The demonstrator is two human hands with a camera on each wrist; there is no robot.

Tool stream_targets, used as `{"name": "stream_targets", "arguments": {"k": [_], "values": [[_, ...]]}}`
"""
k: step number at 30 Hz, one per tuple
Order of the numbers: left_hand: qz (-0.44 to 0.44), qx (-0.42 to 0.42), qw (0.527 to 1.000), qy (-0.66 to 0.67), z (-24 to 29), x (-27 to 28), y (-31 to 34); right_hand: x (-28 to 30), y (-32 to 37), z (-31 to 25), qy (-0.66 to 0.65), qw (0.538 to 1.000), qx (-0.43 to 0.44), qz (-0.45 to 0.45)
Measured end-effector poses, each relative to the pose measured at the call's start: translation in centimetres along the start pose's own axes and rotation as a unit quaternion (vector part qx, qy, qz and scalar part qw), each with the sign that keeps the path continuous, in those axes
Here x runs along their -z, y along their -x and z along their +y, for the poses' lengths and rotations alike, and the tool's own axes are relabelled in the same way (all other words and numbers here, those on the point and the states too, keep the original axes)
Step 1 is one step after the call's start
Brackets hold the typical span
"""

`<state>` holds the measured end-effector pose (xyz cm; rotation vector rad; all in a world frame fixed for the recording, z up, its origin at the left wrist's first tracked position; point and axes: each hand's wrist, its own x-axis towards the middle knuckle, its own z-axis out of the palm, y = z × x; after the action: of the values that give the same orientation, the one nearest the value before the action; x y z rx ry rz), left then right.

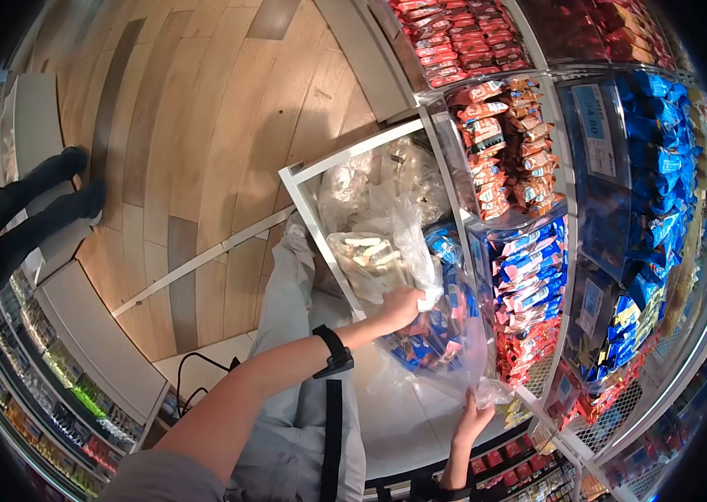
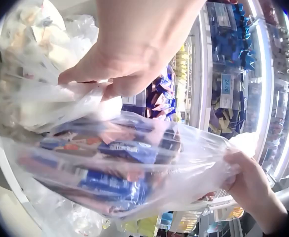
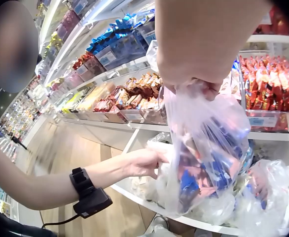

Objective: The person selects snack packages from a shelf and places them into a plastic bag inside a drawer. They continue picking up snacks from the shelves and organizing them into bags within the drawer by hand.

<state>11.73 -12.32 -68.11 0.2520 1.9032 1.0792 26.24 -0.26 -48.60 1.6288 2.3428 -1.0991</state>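
Observation:
My right hand (image 1: 472, 418) grips the gathered top of a clear plastic bag (image 2: 120, 168) full of blue and pink wrapped snack packets. In the right wrist view this bag hangs below the hand over an open white drawer (image 1: 310, 230). My left hand (image 1: 402, 308) pinches bunched clear plastic at the side of the filled bag, thumb and fingers closed on it. In the left wrist view, that plastic runs into another clear bag (image 2: 41, 44) with pale contents in the drawer. The palm side of the left hand is hidden.
More clear bags (image 1: 349, 188) lie in the drawer. Beside it rise shelf bins of red packets (image 1: 462, 42), orange-brown packets (image 1: 487, 142) and blue packets (image 1: 663, 184). A person's legs (image 1: 35, 192) stand across the wooden floor (image 1: 194, 125), near another shelf unit.

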Motion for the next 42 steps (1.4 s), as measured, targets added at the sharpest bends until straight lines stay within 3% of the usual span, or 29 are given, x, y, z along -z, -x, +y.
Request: {"name": "stream_targets", "arguments": {"k": [2,9,12,13,16,18,20,22,24,26,28,32,33,35,37,40,41,42], "values": [[0.037,-0.038,0.999,-0.007,-0.7,-2.2,0.6,0.1,0.1,-0.2,-0.014,1.000,0.006,0.020],[-0.036,-0.095,0.994,0.030,0.5,-1.3,1.7,-1.2,-1.4,0.3,-0.008,0.998,-0.043,-0.052],[-0.049,-0.118,0.991,0.032,0.4,-0.8,1.6,-2.0,-2.1,-0.1,-0.097,0.993,-0.056,-0.036],[-0.052,-0.120,0.991,0.034,0.5,-0.7,1.5,-2.0,-2.1,-0.4,-0.072,0.996,-0.040,-0.039],[0.003,-0.073,0.996,0.058,0.7,1.4,-0.2,-1.9,-1.8,-1.5,-0.005,0.999,0.014,-0.049],[0.088,-0.049,0.994,0.051,-0.2,4.1,-2.4,-1.6,-1.0,-2.2,0.035,0.996,0.050,-0.065],[0.121,-0.003,0.992,0.045,-2.6,7.4,-4.9,-1.7,-0.7,-3.4,0.041,0.996,0.034,-0.075],[0.076,0.068,0.995,0.006,-2.1,12.6,-5.1,-1.8,-0.7,-2.8,0.021,0.997,0.023,-0.074],[0.086,0.078,0.977,-0.177,-4.0,14.3,-6.5,-2.5,-0.5,-3.4,0.026,0.996,0.041,-0.081],[0.094,0.035,0.899,-0.426,-5.6,15.2,-7.6,-2.8,-0.4,-3.4,0.009,0.996,0.037,-0.077],[0.057,0.026,0.864,-0.500,-8.4,15.8,-9.0,-3.0,-0.4,-2.7,-0.031,0.997,0.015,-0.062],[0.032,0.008,0.817,-0.575,-9.6,14.6,-11.3,-2.5,0.0,-1.1,-0.115,0.991,-0.061,-0.032],[0.082,-0.033,0.846,-0.526,-9.7,13.6,-12.3,-2.6,0.2,-1.0,-0.145,0.986,-0.080,-0.014],[0.094,-0.067,0.901,-0.418,-7.1,11.9,-15.7,-2.0,0.7,0.6,-0.156,0.983,-0.089,-0.024],[0.183,-0.256,0.889,-0.333,-3.8,10.7,-17.3,-2.0,0.9,2.3,-0.149,0.985,-0.087,-0.029],[0.117,-0.125,0.905,-0.391,-1.6,7.0,-19.2,-1.6,1.8,4.0,-0.108,0.990,-0.083,-0.025],[0.014,-0.039,0.911,-0.411,-1.2,6.2,-19.8,-1.9,1.9,3.8,-0.109,0.991,-0.076,-0.015],[0.071,-0.078,0.885,-0.453,-3.1,4.5,-20.4,-2.1,1.9,3.9,-0.109,0.992,-0.070,-0.007]]}}
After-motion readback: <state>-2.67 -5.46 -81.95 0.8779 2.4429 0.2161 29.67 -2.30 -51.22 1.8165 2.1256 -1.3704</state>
